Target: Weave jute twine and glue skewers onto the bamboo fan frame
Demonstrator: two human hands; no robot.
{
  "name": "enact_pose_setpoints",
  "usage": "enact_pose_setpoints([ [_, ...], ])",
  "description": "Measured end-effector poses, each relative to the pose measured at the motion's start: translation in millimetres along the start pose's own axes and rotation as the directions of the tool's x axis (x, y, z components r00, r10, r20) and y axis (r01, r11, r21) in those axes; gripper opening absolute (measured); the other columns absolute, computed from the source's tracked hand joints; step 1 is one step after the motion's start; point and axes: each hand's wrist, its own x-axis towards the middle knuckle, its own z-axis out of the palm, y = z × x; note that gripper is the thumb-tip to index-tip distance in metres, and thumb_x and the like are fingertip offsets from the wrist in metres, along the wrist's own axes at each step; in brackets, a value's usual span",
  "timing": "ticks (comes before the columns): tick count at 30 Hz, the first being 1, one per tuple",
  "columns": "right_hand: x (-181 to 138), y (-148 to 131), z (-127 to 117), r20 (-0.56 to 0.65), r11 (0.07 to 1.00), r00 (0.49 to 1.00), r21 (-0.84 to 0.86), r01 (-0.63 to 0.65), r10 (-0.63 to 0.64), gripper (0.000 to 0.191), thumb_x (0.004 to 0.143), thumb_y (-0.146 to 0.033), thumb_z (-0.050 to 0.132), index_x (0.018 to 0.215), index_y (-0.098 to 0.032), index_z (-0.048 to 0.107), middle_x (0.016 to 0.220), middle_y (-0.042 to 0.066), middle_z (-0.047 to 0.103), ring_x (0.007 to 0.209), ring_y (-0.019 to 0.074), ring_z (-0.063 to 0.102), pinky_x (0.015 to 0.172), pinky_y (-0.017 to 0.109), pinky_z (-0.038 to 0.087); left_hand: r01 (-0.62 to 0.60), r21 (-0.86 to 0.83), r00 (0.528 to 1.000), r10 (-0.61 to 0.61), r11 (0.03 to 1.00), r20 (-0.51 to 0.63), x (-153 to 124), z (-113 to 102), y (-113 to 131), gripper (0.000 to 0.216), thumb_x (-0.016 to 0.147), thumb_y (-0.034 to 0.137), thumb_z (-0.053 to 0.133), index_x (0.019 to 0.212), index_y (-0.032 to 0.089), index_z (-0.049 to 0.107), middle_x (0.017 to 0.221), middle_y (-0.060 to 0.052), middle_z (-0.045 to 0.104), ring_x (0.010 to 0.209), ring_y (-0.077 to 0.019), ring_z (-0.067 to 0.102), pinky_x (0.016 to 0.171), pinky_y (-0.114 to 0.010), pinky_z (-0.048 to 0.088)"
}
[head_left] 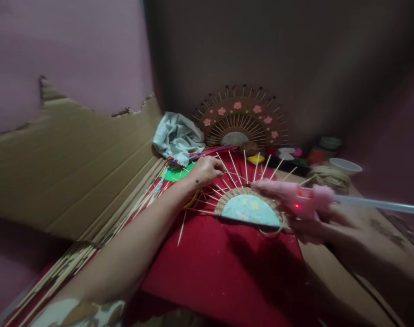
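Note:
A half-round fan (251, 210) lies on the red cloth, with a pale blue floral centre, a woven twine band (224, 200) and thin sticks (245, 165) spreading out from it. My left hand (207, 170) is closed at the fan's upper left, pinching a thin strand of twine (237, 174) that runs toward the sticks. In my right hand (309, 227) is a pink glue gun (305, 200) with a lit red light. Its nozzle points left, close to the top of the woven band. A long clear glue stick (380, 203) sticks out of its back.
Behind stands a finished-looking fan (237, 106) with pink flowers. A crumpled pale cloth (178, 136) sits left of it. Torn cardboard (74, 168) leans along the left wall, above long sticks (81, 259). A twine roll (329, 177) and a white cup (345, 165) stand at right.

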Motion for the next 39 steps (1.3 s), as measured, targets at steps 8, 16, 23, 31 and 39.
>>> enact_pose_setpoints([
  [8, 55, -15, 49, 0.238, 0.951, 0.965, 0.257, -0.171, 0.109, 0.016, 0.062, -0.032, 0.061, 0.067, -0.018, 0.054, 0.055, -0.003, 0.042, 0.049, 0.0086, 0.035, 0.044, 0.022, 0.025, 0.027, -0.124, 0.999, -0.024, 0.992, 0.027, 4, -6, -11, 0.015, 0.061, 0.015, 0.063, 0.072, 0.015, 0.073, 0.063, -0.002, 0.068, 0.063, -0.0134, 0.058, 0.061, -0.023, 0.041],
  [16, 65, -5, 57, 0.212, 0.965, 0.967, 0.193, -0.180, 0.138, 0.021, 0.062, -0.037, 0.060, 0.066, -0.020, 0.048, 0.060, -0.001, 0.046, 0.053, 0.0110, 0.039, 0.046, 0.024, 0.026, -0.003, -0.171, 1.000, 0.005, 0.985, 0.015, 7, -4, -17, 0.013, 0.061, 0.016, 0.064, 0.071, 0.015, 0.073, 0.063, -0.002, 0.068, 0.062, -0.0122, 0.057, 0.059, -0.022, 0.040],
  [23, 67, -1, 61, 0.214, 0.965, 0.964, 0.170, -0.198, 0.160, 0.022, 0.065, -0.039, 0.059, 0.069, -0.019, 0.050, 0.054, -0.004, 0.040, 0.047, 0.0083, 0.033, 0.043, 0.023, 0.022, 0.014, -0.118, 0.999, -0.017, 0.993, -0.027, 6, -3, -16, 0.012, 0.061, 0.012, 0.062, 0.068, 0.014, 0.072, 0.061, -0.004, 0.066, 0.060, -0.0123, 0.055, 0.058, -0.023, 0.039],
  [31, 72, -7, 63, 0.218, 0.963, 0.962, 0.177, -0.204, 0.164, 0.024, 0.061, -0.038, 0.060, 0.065, -0.019, 0.047, 0.051, -0.006, 0.038, 0.044, 0.0073, 0.032, 0.043, 0.023, 0.020, 0.045, -0.114, 0.998, -0.050, 0.992, -0.037, 6, -3, -18, 0.016, 0.061, 0.012, 0.059, 0.070, 0.013, 0.072, 0.065, -0.004, 0.068, 0.067, -0.0153, 0.058, 0.062, -0.025, 0.039],
  [39, 71, -4, 64, 0.216, 0.968, 0.964, 0.161, -0.194, 0.158, 0.022, 0.064, -0.036, 0.059, 0.065, -0.018, 0.047, 0.051, -0.006, 0.038, 0.045, 0.0067, 0.031, 0.043, 0.022, 0.019, 0.033, -0.091, 0.998, -0.038, 0.995, -0.048, 5, -3, -18, 0.017, 0.062, 0.011, 0.060, 0.073, 0.013, 0.073, 0.066, -0.005, 0.067, 0.069, -0.0163, 0.058, 0.064, -0.026, 0.039],
])
